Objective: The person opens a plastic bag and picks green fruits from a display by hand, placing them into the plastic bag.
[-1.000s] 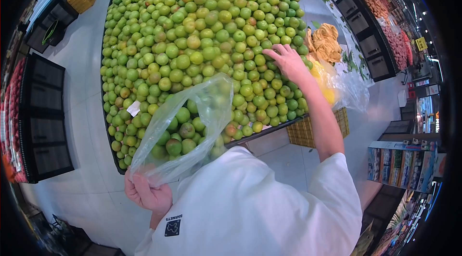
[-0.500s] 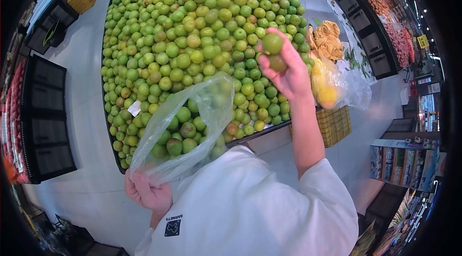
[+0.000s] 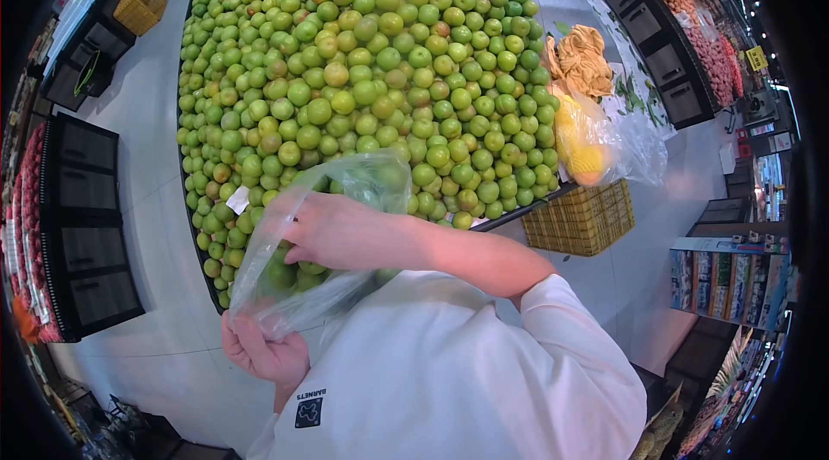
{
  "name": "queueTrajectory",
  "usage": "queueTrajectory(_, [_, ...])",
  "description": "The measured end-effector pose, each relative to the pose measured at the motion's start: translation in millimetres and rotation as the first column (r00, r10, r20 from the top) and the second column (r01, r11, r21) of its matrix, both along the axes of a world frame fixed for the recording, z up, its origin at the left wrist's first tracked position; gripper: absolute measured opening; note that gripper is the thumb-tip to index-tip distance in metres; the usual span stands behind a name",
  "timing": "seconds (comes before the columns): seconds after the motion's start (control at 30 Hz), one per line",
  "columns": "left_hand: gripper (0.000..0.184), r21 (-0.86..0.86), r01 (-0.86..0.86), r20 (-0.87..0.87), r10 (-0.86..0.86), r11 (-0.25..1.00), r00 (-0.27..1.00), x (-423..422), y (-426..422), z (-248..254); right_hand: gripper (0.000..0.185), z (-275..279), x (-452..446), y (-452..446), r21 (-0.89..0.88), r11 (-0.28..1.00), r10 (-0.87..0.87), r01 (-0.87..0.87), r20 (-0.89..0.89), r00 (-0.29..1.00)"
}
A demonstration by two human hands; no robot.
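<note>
A clear plastic bag [image 3: 367, 175] lies against the front of a big heap of green plums [image 3: 345, 101], its mouth spread wide. At its lower left rim, my left hand [image 3: 265, 349] is closed on the gathered plastic. My right hand [image 3: 341, 231] reaches across my body into the bag's mouth, back of the hand upward. Its fingertips are partly behind the plastic, so whether plums are still in them is hidden. Below the hand, a few green plums [image 3: 281, 274] show inside the bag.
Right of the heap lie a crumpled tan cloth [image 3: 583, 63] and a clear bag with yellow netted fruit [image 3: 587, 145]. A yellow crate [image 3: 583, 218] stands below the display's right corner. A white paper scrap [image 3: 238, 199] rests on the plums. Black cabinets [image 3: 86, 227] line the left.
My right hand, which held two green plums raised over the heap's right side, has swung left and down into the bag's mouth. My left hand keeps its hold on the bag.
</note>
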State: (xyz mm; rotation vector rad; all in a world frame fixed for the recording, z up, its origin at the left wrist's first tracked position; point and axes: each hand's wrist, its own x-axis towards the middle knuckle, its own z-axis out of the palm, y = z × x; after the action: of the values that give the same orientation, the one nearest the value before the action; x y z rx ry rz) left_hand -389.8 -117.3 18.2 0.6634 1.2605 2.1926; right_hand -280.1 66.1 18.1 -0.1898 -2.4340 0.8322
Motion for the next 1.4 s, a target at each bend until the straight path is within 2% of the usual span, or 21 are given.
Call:
queueTrajectory(0.07, [0.019,0.034,0.021,0.009,-0.021,0.999,1.0,1,3,4,0.034,10,8,1,0.016,0.999,-0.035,0.035,-0.01,0.999])
queueTrajectory(0.13, [0.019,0.049,0.041,0.009,-0.042,0.998,0.999,1,4,5,0.028,26,29,9,-0.123,0.99,-0.07,0.065,-0.032,0.997])
queueTrajectory(0.2, [0.02,0.065,0.06,0.009,-0.06,0.996,0.998,1,4,6,0.019,37,58,26,-0.154,0.976,-0.17,0.152,-0.107,0.98])
queueTrajectory(0.27, [0.02,0.0,-0.005,0.009,0.005,1.0,1.0,2,4,6,0.011,36,91,47,-0.264,0.871,-0.429,0.414,0.004,0.904])
queueTrajectory(0.33, [0.02,-0.016,-0.016,0.011,0.017,1.0,1.0,2,3,6,0.018,11,133,85,0.085,0.73,-0.678,0.678,-0.03,0.734])
queueTrajectory(0.4, [0.02,-0.029,-0.024,0.013,0.024,0.999,1.0,2,2,5,0.029,-9,176,110,0.43,0.431,-0.879,0.793,0.002,0.477])
queueTrajectory(0.47, [0.02,0.024,0.012,0.011,-0.012,1.0,1.0,2,3,3,0.036,-42,215,133,0.498,0.307,-0.952,0.811,0.147,0.27])
queueTrajectory(0.5, [0.02,0.025,0.015,0.01,-0.016,1.0,1.0,4,7,5,0.036,-46,221,135,0.498,0.303,-0.953,0.812,0.146,0.266])
queueTrajectory(0.57, [0.024,-0.047,-0.137,-0.024,0.136,0.989,0.99,11,18,12,0.038,-56,230,141,0.56,0.302,-0.949,0.771,0.249,0.191])
queueTrajectory(0.67, [0.023,-0.062,-0.169,-0.041,0.166,0.984,0.985,12,19,14,0.035,-50,226,138,0.593,0.329,-0.944,0.735,0.234,0.234])
queueTrajectory(0.8, [0.023,-0.082,-0.173,-0.033,0.171,0.981,0.985,9,13,12,0.035,-64,242,154,0.658,0.344,-0.939,0.67,0.264,0.222])
queueTrajectory(0.87, [0.019,-0.028,-0.016,-0.003,0.016,0.999,1.0,2,2,6,0.035,-67,248,161,0.636,0.403,-0.911,0.657,0.344,0.227])
queueTrajectory(0.9, [0.019,-0.026,-0.02,-0.001,0.02,0.999,1.0,2,2,6,0.035,-60,245,160,0.639,0.405,-0.911,0.654,0.342,0.23])
queueTrajectory(0.97, [0.019,-0.02,-0.043,0.002,0.043,0.999,0.999,5,4,7,0.035,-47,241,157,0.523,0.393,-0.918,0.756,0.273,0.288])
queueTrajectory(1.0, [0.019,-0.02,-0.044,0.003,0.045,0.999,0.999,9,10,10,0.035,-44,237,158,0.524,0.394,-0.917,0.755,0.273,0.289])
queueTrajectory(1.07, [0.022,-0.08,-0.254,-0.027,0.253,0.964,0.967,17,23,17,0.038,-43,226,162,0.444,0.331,-0.943,0.833,0.191,0.273])
queueTrajectory(1.1, [0.022,-0.08,-0.25,-0.027,0.249,0.965,0.968,16,22,15,0.038,-49,224,165,0.444,0.327,-0.944,0.834,0.191,0.269])
queueTrajectory(1.2, [0.023,-0.059,-0.175,-0.025,0.174,0.983,0.984,6,11,6,0.039,-63,218,173,0.425,0.337,-0.939,0.84,0.219,0.266])
queueTrajectory(1.27, [0.018,-0.015,-0.019,-0.028,0.019,1.0,0.999,-1,0,-2,0.038,-62,213,174,0.388,0.332,-0.933,0.86,0.267,0.24])
queueTrajectory(1.4, [0.018,-0.048,-0.033,0.013,0.033,0.998,0.999,0,-1,1,0.041,-61,217,178,0.383,0.348,-0.927,0.855,0.276,0.253])
